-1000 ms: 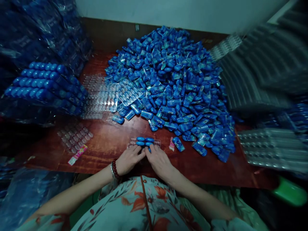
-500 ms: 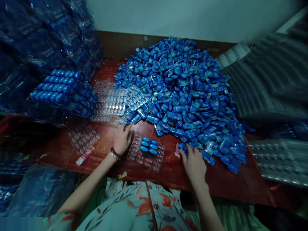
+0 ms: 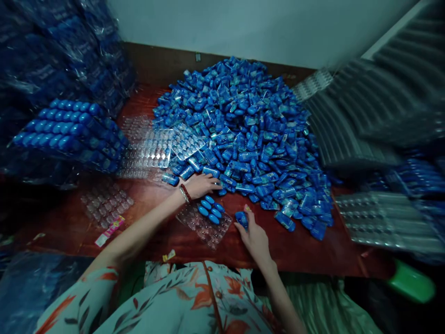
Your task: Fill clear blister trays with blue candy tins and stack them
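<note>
Left hand (image 3: 200, 184)'s slid right to the blue pile (image 3: 239, 134)'s front, fingers half-bent, can't tell their grip; right hand (image 3: 257, 239)'s loosely pinching a blue pack (image 3: 241, 219) beside the clear tray (image 3: 212, 235), near the front edge of the table (image 3: 295, 253).

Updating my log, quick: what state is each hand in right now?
Left hand: at the edge of the pile; its grip cannot be told.
Right hand: closed on a blue packet.

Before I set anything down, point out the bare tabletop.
Bare tabletop lies right of the right hand, below the blue pile, and between the left forearm and the clear tray by the pink strip. Crowded: the pile's front edge, around the left hand and partly filled tray.
</note>
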Tool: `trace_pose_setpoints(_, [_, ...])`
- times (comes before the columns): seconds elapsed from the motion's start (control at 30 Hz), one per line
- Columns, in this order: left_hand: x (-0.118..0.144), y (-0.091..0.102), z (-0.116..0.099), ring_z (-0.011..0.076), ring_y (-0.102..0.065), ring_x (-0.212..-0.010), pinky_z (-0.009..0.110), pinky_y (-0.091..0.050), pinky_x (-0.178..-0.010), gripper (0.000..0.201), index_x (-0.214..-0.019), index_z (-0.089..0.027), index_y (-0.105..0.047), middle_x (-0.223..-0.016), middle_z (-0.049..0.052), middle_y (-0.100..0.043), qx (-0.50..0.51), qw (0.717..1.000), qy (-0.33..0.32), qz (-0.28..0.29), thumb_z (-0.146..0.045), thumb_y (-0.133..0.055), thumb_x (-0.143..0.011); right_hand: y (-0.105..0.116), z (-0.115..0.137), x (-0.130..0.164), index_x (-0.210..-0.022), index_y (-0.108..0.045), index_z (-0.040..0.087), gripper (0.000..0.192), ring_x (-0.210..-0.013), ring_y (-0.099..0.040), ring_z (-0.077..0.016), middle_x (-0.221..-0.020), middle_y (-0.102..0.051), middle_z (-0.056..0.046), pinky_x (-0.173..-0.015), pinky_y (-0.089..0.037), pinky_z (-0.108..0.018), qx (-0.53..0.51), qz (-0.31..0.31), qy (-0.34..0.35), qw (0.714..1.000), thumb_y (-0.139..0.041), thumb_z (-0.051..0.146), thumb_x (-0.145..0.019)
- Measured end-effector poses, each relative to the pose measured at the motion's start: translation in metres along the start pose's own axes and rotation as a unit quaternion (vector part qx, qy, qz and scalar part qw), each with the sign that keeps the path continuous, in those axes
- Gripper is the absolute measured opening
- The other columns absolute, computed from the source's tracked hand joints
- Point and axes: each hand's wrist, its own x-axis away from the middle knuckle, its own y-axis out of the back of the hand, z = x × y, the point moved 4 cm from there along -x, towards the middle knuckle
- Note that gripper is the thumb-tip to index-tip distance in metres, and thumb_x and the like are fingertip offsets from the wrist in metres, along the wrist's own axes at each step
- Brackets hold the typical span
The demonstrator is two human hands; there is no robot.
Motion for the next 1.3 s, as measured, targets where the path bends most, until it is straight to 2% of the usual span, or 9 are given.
trace_pose_setpoints(0.1, [-0.007,-0.007,0.004,0.0195,-0.049,-0.099,0.03,-0.039,-0.077,0.035,-0.124,-0.027,-0.049,-0.121,0.006,-0.053,-0.053,0.997,-0.048,0.023,-0.022,-0.047,-0.089,-0.007,-0.005,0.014,-0.11,-0.05,0.018,0.04,-0.06,-0.06,-0.0164,-0.082,-0.064,-0.004,-0.06,-0.048,-0.028,-0.229,-0.053,-0.038,0.971,-0.047,0.048,-0.084])
trace_pose_setpoints(0.2, [-0.009,-0.013,0.0,0.0207,-0.049,-0.099,0.031,-0.039,-0.076,0.033,-0.123,-0.022,-0.048,-0.119,0.009,-0.052,-0.081,0.995,-0.066,0.008,-0.03,-0.044,-0.091,-0.022,0.011,0.033,-0.097,-0.054,0.018,0.034,-0.066,-0.06,-0.016,-0.078,-0.064,-0.003,-0.063,-0.049,-0.027,-0.33,0.005,-0.005,0.944,-0.052,0.048,-0.082])
trace_pose_setpoints(0.3, [-0.01,-0.017,-0.005,0.0211,-0.049,-0.098,0.03,-0.04,-0.074,0.03,-0.116,-0.017,-0.052,-0.115,0.011,-0.054,-0.101,0.993,-0.067,0.006,-0.031,-0.041,-0.092,-0.034,0.038,0.041,-0.096,-0.056,0.019,0.024,-0.08,-0.06,-0.0165,-0.086,-0.064,-0.003,-0.073,-0.048,-0.028,-0.259,0.076,0.106,0.957,-0.051,0.039,-0.085])
trace_pose_setpoints(0.47, [-0.001,-0.013,0.001,0.0186,-0.053,-0.095,0.027,-0.042,-0.074,0.029,-0.117,-0.015,-0.051,-0.104,0.01,-0.059,-0.09,0.996,-0.007,0.008,-0.018,-0.036,-0.093,-0.023,0.046,0.012,-0.111,-0.054,0.015,0.027,-0.094,-0.057,-0.0212,-0.101,-0.062,-0.011,-0.084,-0.045,-0.039,-0.071,-0.004,0.183,0.98,-0.042,0.029,-0.09])
trace_pose_setpoints(0.6, [0.036,0.003,0.004,0.0169,-0.057,-0.095,0.027,-0.046,-0.076,0.042,-0.134,-0.022,-0.036,-0.105,0.007,-0.059,-0.009,0.987,0.124,-0.102,-0.016,-0.035,-0.092,-0.011,0.033,-0.005,-0.129,-0.042,0.018,0.039,-0.103,-0.055,-0.0219,-0.119,-0.058,-0.011,-0.091,-0.041,-0.043,-0.049,-0.02,0.198,0.979,-0.04,0.028,-0.091])
trace_pose_setpoints(0.77, [0.108,0.013,-0.027,0.0153,-0.06,-0.089,0.028,-0.051,-0.076,0.033,-0.123,-0.018,-0.042,-0.104,0.007,-0.059,0.191,0.848,0.32,-0.377,-0.025,-0.045,-0.091,-0.009,0.023,0.008,-0.114,-0.051,0.02,0.028,-0.101,-0.055,-0.0195,-0.108,-0.059,-0.009,-0.088,-0.045,-0.037,-0.21,-0.067,0.123,0.968,-0.043,0.032,-0.09])
trace_pose_setpoints(0.83, [0.125,0.007,-0.05,0.0147,-0.061,-0.085,0.029,-0.052,-0.074,0.027,-0.115,-0.018,-0.047,-0.096,0.005,-0.06,0.234,0.804,0.338,-0.429,-0.025,-0.049,-0.089,-0.006,0.026,0.014,-0.105,-0.056,0.019,0.023,-0.097,-0.055,-0.0192,-0.101,-0.058,-0.008,-0.087,-0.045,-0.037,-0.239,-0.116,0.119,0.957,-0.045,0.032,-0.089])
trace_pose_setpoints(1.0, [0.113,-0.019,-0.085,0.0147,-0.061,-0.09,0.03,-0.053,-0.077,0.02,-0.108,-0.019,-0.051,-0.098,0.007,-0.062,0.242,0.886,0.199,-0.342,-0.018,-0.045,-0.089,0.012,0.039,0.018,-0.096,-0.066,0.025,0.019,-0.093,-0.051,-0.0206,-0.097,-0.051,-0.006,-0.083,-0.044,-0.04,-0.15,-0.171,0.146,0.963,-0.06,0.035,-0.081])
trace_pose_setpoints(1.3, [0.097,-0.022,-0.076,0.0173,-0.057,-0.089,0.032,-0.053,-0.073,0.031,-0.116,-0.016,-0.052,-0.104,0.013,-0.063,0.035,0.969,0.007,-0.246,-0.012,-0.035,-0.091,-0.007,0.033,0.018,-0.102,-0.061,0.021,0.019,-0.09,-0.059,-0.0169,-0.093,-0.063,-0.005,-0.082,-0.05,-0.033,-0.198,-0.146,0.234,0.941,-0.049,0.021,-0.087])
